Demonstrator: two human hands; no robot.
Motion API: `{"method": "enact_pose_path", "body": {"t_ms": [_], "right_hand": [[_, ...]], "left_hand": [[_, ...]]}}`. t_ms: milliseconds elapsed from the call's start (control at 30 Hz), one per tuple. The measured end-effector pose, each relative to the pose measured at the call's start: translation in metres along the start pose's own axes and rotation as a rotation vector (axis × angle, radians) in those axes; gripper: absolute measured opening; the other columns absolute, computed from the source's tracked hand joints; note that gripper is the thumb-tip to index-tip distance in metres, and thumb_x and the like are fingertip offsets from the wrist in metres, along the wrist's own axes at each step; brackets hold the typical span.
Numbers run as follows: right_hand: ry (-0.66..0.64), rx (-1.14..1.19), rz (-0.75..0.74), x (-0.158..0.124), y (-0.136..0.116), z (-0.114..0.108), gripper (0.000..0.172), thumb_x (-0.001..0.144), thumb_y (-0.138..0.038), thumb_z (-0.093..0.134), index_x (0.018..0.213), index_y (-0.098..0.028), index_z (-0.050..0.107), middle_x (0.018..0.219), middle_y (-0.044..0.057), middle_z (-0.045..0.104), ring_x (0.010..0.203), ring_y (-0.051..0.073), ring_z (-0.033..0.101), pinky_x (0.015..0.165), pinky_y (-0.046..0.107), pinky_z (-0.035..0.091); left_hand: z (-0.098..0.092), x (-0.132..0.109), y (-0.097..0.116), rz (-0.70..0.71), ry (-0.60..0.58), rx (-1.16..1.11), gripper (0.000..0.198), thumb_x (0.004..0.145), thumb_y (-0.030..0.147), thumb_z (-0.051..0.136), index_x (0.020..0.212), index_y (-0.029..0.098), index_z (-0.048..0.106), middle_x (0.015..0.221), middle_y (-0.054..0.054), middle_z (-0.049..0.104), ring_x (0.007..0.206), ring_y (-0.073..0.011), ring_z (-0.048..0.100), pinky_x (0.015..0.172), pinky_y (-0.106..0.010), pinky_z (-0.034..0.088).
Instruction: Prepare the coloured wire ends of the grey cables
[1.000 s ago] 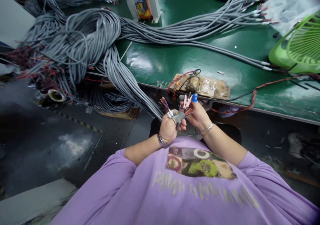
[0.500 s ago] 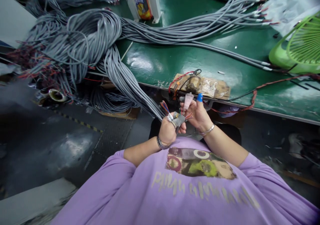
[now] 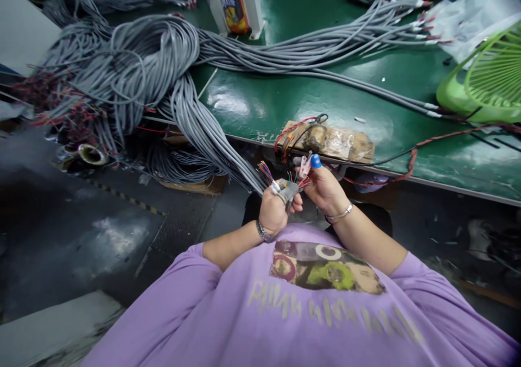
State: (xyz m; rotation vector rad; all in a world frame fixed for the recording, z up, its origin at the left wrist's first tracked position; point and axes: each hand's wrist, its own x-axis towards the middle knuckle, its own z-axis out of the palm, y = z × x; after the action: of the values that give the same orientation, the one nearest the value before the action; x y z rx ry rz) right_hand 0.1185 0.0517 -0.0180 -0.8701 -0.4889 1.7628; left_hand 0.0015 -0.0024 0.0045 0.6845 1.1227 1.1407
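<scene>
My left hand (image 3: 273,209) is closed round the end of a grey cable (image 3: 228,155) whose thin coloured wires (image 3: 265,170) fan out above the fist. My right hand (image 3: 325,189) is closed on a small pink clip (image 3: 304,166), held against the wire ends; its thumb wears a blue tip cover (image 3: 316,162). Both hands sit just below the near edge of the green bench (image 3: 366,95), in front of a taped brown block (image 3: 334,141) with red and black leads.
A big bundle of grey cables (image 3: 134,68) spills from the bench's left side down toward the floor. More grey cables (image 3: 325,46) run across the bench top. A green plastic fan guard (image 3: 488,79) stands at the right. A twisted red-black lead (image 3: 411,160) hangs along the bench edge.
The pink clip in my right hand has shifted slightly, rising half a second ago and now lower against the wire ends. My left hand has stayed nearly still.
</scene>
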Motion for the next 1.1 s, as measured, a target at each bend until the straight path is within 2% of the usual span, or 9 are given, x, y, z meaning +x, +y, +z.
{"method": "enact_pose_path", "body": {"t_ms": [233, 433, 567, 733, 800, 900, 1000, 1100], "right_hand": [[0.032, 0.08, 0.037, 0.003, -0.003, 0.003, 0.04, 0.066, -0.056, 0.08, 0.074, -0.019, 0.067, 0.067, 0.001, 0.071, 0.054, 0.011, 0.056, 0.053, 0.025, 0.044], [0.016, 0.113, 0.077, -0.001, 0.0, 0.003, 0.044, 0.066, -0.061, 0.077, 0.077, -0.019, 0.067, 0.069, 0.0, 0.07, 0.058, 0.012, 0.057, 0.055, 0.025, 0.046], [-0.067, 0.096, 0.133, -0.005, -0.001, -0.003, 0.055, 0.067, -0.074, 0.067, 0.076, -0.019, 0.066, 0.073, 0.002, 0.069, 0.058, 0.012, 0.056, 0.056, 0.025, 0.047], [-0.25, -0.095, 0.241, -0.009, -0.012, -0.018, 0.066, 0.064, -0.08, 0.063, 0.081, -0.016, 0.068, 0.076, 0.005, 0.068, 0.059, 0.012, 0.058, 0.055, 0.025, 0.05], [-0.318, -0.193, 0.259, -0.011, -0.018, -0.023, 0.064, 0.06, -0.076, 0.07, 0.082, -0.016, 0.069, 0.077, 0.006, 0.068, 0.06, 0.013, 0.06, 0.056, 0.026, 0.052], [-0.374, -0.377, 0.203, -0.016, -0.024, -0.025, 0.05, 0.059, -0.058, 0.082, 0.079, -0.014, 0.069, 0.073, 0.004, 0.068, 0.061, 0.013, 0.059, 0.054, 0.024, 0.05], [-0.37, -0.497, 0.12, -0.021, -0.026, -0.022, 0.034, 0.061, -0.039, 0.086, 0.077, -0.014, 0.07, 0.069, 0.002, 0.067, 0.06, 0.011, 0.058, 0.055, 0.022, 0.047], [-0.37, -0.538, 0.088, -0.023, -0.027, -0.018, 0.027, 0.063, -0.035, 0.084, 0.073, -0.014, 0.07, 0.066, 0.0, 0.067, 0.057, 0.01, 0.056, 0.054, 0.022, 0.046]], "left_hand": [[0.001, 0.001, -0.003, -0.016, -0.003, 0.016, 0.031, 0.069, 0.042, 0.071, 0.068, 0.017, 0.054, 0.051, 0.002, 0.059, 0.038, -0.0083, 0.053, 0.037, -0.017, 0.031], [-0.001, 0.001, -0.004, -0.015, -0.018, 0.025, 0.032, 0.069, 0.044, 0.072, 0.067, 0.017, 0.054, 0.051, 0.002, 0.059, 0.039, -0.0082, 0.054, 0.036, -0.017, 0.03], [-0.006, -0.002, -0.004, 0.0, -0.04, 0.033, 0.033, 0.072, 0.044, 0.071, 0.067, 0.017, 0.054, 0.051, 0.002, 0.06, 0.038, -0.0079, 0.053, 0.036, -0.017, 0.031], [-0.015, -0.007, -0.007, -0.005, -0.068, 0.083, 0.031, 0.073, 0.043, 0.071, 0.067, 0.017, 0.055, 0.053, 0.002, 0.061, 0.04, -0.0082, 0.054, 0.037, -0.018, 0.033], [-0.017, -0.007, -0.009, -0.009, -0.08, 0.123, 0.031, 0.074, 0.044, 0.07, 0.066, 0.017, 0.056, 0.054, 0.001, 0.062, 0.04, -0.0081, 0.055, 0.038, -0.018, 0.034], [-0.019, -0.007, -0.012, -0.012, -0.107, 0.205, 0.033, 0.076, 0.045, 0.068, 0.064, 0.016, 0.056, 0.055, 0.0, 0.063, 0.042, -0.0082, 0.055, 0.04, -0.018, 0.037], [-0.02, -0.006, -0.013, -0.011, -0.163, 0.266, 0.033, 0.076, 0.044, 0.068, 0.065, 0.016, 0.058, 0.056, -0.001, 0.064, 0.044, -0.0088, 0.057, 0.042, -0.019, 0.039], [-0.02, -0.005, -0.011, -0.072, -0.243, 0.319, 0.032, 0.073, 0.043, 0.072, 0.066, 0.014, 0.06, 0.056, -0.003, 0.065, 0.045, -0.0105, 0.059, 0.044, -0.02, 0.043]]}}
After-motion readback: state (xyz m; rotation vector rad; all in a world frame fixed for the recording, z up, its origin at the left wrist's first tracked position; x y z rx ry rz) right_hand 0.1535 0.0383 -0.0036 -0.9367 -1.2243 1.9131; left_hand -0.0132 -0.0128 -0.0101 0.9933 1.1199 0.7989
